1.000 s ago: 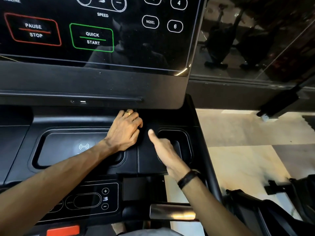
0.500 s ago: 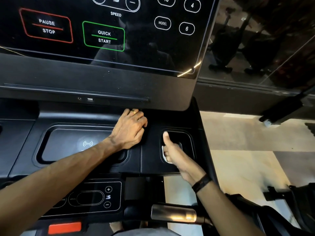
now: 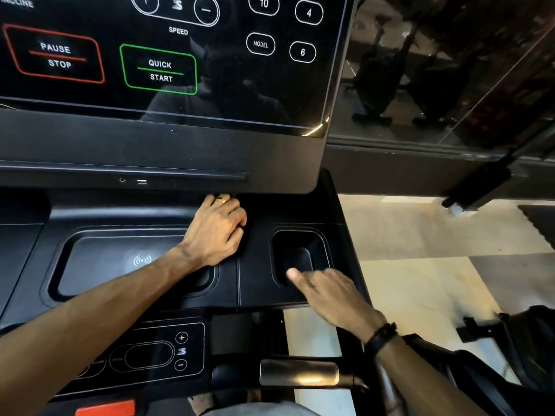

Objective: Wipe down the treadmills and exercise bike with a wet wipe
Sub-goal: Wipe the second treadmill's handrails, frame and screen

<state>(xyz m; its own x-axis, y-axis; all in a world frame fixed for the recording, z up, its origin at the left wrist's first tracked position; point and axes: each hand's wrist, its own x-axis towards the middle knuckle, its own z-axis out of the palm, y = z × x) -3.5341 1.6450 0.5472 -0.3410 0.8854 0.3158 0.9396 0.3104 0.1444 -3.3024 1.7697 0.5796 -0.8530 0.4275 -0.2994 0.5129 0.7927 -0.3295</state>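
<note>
The black treadmill console (image 3: 258, 289) fills the view, with its touch screen (image 3: 168, 61) above. My left hand (image 3: 216, 232) rests on the console just under the screen housing, fingers loosely bent, a ring on one finger, nothing in it. My right hand (image 3: 327, 292) lies palm down on the front rim of the cup holder recess (image 3: 297, 253), thumb pointing left. Its fingers curl under and out of sight. The wet wipe is hidden beneath this hand.
A phone tray (image 3: 99, 265) with a wireless symbol lies left of my left hand. Below are a small speed keypad (image 3: 180, 351), a metal handlebar grip (image 3: 300, 373) and a red safety tab (image 3: 105, 409). Tiled floor (image 3: 420, 280) and another black machine (image 3: 525, 349) lie to the right.
My right hand has drawn back out of the cup holder recess onto its front rim, and the white edge of the wipe no longer shows. The left hand has stayed in place.
</note>
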